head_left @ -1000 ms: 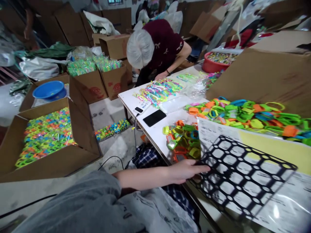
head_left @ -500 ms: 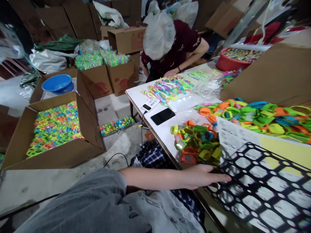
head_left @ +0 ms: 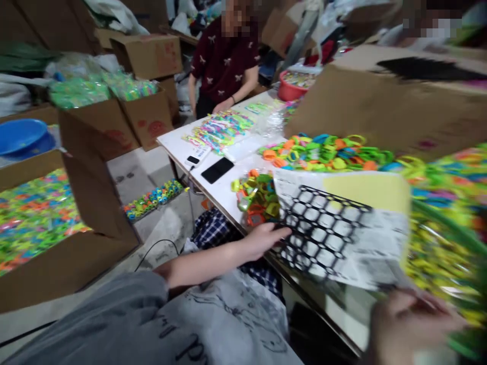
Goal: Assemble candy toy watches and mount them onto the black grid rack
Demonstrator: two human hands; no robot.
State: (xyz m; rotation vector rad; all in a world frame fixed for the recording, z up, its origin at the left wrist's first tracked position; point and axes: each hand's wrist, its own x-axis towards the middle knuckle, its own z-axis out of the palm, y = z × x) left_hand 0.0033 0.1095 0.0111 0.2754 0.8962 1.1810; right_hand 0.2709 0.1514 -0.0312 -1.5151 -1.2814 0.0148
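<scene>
Concrete floor [head_left: 167, 225] left of the table [head_left: 222, 193] bears a box [head_left: 85, 271] of toy bands [head_left: 34, 218], seemingly packed; loose bands [head_left: 262, 195] on the table seem unpacked. At its near edge, the left hand [head_left: 262, 239] pinches a black grid [head_left: 323, 230] over paper [head_left: 384, 238]; the blurred right hand [head_left: 411, 324] hides its grip.

We see a flat black lattice [head_left: 324, 229] (open cells throughout), held aslant in front of a printed white-and-yellow sheet [head_left: 382, 230].
</scene>
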